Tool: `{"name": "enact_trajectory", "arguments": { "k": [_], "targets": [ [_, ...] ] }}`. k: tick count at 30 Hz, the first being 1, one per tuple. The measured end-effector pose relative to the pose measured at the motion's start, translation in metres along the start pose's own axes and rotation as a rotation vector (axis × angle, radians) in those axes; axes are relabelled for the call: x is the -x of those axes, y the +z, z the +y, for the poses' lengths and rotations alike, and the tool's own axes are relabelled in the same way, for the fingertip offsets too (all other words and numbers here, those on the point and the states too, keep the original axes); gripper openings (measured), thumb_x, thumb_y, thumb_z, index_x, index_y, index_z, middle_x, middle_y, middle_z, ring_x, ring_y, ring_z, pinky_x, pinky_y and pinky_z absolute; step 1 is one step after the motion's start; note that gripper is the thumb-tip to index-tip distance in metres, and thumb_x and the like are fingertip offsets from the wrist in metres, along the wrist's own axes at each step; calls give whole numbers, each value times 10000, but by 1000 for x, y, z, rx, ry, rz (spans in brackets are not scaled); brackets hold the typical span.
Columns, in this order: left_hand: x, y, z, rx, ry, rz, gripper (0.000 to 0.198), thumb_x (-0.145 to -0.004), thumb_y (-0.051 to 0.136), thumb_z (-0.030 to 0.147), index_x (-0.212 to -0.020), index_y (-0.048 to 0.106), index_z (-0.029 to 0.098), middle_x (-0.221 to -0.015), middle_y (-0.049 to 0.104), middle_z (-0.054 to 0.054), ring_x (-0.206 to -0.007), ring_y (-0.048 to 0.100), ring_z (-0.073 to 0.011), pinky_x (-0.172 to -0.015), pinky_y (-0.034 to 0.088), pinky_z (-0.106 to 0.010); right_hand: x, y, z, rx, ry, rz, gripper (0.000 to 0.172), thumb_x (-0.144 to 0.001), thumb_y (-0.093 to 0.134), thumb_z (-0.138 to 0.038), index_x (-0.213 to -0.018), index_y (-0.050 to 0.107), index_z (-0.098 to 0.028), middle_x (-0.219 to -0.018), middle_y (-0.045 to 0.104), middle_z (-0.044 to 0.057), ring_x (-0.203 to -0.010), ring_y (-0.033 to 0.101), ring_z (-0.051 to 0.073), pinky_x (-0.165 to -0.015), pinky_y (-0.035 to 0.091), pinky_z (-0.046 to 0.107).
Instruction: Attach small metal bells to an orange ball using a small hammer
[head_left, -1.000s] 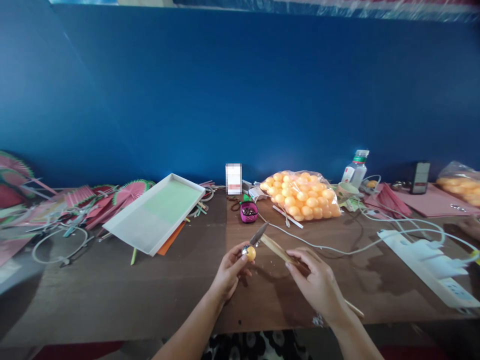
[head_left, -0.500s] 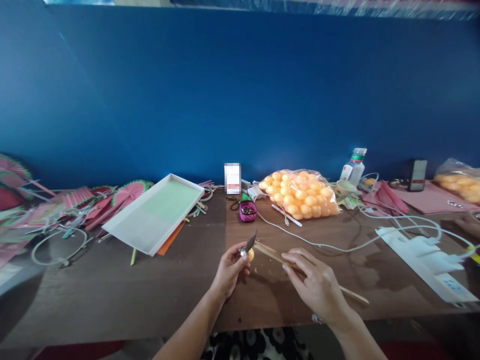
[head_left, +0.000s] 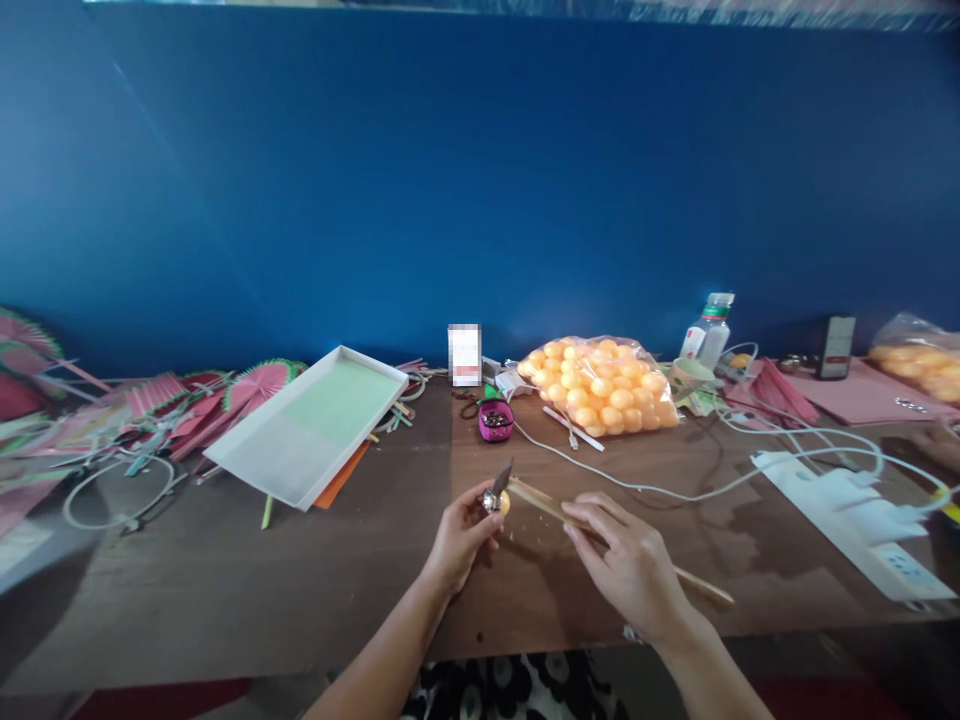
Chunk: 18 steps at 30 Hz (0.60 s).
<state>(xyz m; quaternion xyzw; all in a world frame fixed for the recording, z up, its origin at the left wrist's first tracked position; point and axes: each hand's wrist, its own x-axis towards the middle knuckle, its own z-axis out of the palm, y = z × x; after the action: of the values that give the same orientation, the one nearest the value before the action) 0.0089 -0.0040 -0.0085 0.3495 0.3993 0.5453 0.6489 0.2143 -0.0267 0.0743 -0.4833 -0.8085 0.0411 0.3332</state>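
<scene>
Your left hand (head_left: 457,535) pinches an orange ball (head_left: 502,504) between thumb and fingertips, just above the table (head_left: 225,580), near its front edge. Your right hand (head_left: 630,570) has its fingers curled round a stick (head_left: 544,503), whose tip meets the ball from 4 o'clock. A dark blade (head_left: 501,478) rises from the ball toward 12 o'clock. From the ball, the cup (head_left: 496,421) lies at 12 o'clock, the bag (head_left: 600,390) at 1 o'clock and the tray (head_left: 300,450) at 10 o'clock.
</scene>
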Motion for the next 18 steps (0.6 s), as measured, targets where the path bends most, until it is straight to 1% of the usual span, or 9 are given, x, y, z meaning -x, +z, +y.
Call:
{"name": "enact_trajectory", "arguments": {
  "k": [2,7,9,11,15,18],
  "targets": [
    [0,0,0,-16,2,8,553,-619,739,266,-1128,560,149,-822,599,-43,-598,539,-94,-432,401,-167,0,-1,1,-5,0,15,175,-830,472,-187,-968,577,-209,-914,626,62,-812,623,165,-747,500,280],
    [1,3,2,-42,-28,13,567,-609,741,290,-1129,563,153,-766,601,-23,-540,521,-74,-433,399,-168,-1,-4,0,14,-20,-40,190,-827,463,-184,-950,602,-225,-894,636,48,-776,630,163,-730,503,278],
    [1,3,2,-47,-27,11,572,-607,743,299,-1128,562,146,-747,594,-18,-535,514,-74,-427,400,-169,-2,-4,-1,6,-16,-18,190,-829,461,-188,-955,600,-221,-907,635,53,-787,630,164,-733,503,277],
    [1,3,2,-52,-19,1,570,-609,741,306,-1125,562,140,-746,588,-20,-549,516,-79,-427,406,-171,-3,-4,-2,9,-14,-20,200,-836,452,-191,-974,594,-220,-917,632,60,-791,627,165,-732,503,278],
    [1,2,1,-62,-11,-27,532,-629,728,320,-1105,573,140,-765,589,-27,-561,522,-82,-437,415,-174,-3,-3,-4,46,-22,-99,214,-837,438,-168,-965,599,-227,-891,630,50,-772,623,164,-732,496,287],
    [2,2,1,-66,-21,-11,512,-635,726,319,-1091,572,146,-784,597,-32,-555,530,-79,-446,418,-175,-2,-3,-6,11,5,-77,215,-832,444,-172,-973,599,-218,-908,631,55,-794,623,166,-754,493,291]
  ]
}}
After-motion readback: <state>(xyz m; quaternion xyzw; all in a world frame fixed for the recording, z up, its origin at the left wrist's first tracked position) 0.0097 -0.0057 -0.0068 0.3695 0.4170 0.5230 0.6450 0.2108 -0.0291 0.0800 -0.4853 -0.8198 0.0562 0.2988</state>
